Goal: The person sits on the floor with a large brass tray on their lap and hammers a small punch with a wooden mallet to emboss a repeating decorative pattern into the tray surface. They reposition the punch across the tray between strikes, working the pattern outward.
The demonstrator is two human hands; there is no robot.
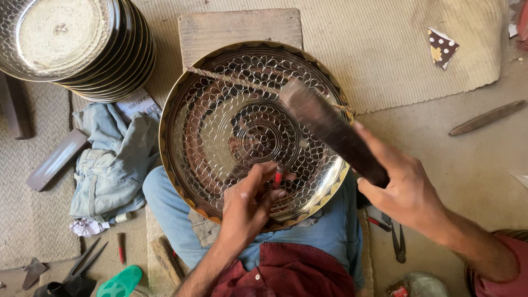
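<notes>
Closest to the eye, the person's lap in blue jeans and a dark red shirt [286, 272] props up a large round brass plate [220, 110], its shiny face chased all over with scale-like rings around a central rosette; the far edge leans on a pale wooden block [239, 27] that sits on a woven beige mat [385, 49]. Up in the left corner stands a stack of similar engraved brass plates [77, 44], and below it a crumpled pair of light blue jeans [113, 165] lies on the floor. Over the plate's right half, the right hand [404, 190] is closed around a dark flat-sided hammer [330, 126], raised at a slant and blurred. Down at the plate's lower middle, the left hand [247, 206] pinches a thin red-handled chisel [278, 177] with its tip against the metal. Black shears [82, 264] lie at the lower left, a red-handled punch [120, 247] just beside them, and a small pair of dark pliers [399, 245] rests on the floor right of the lap.
</notes>
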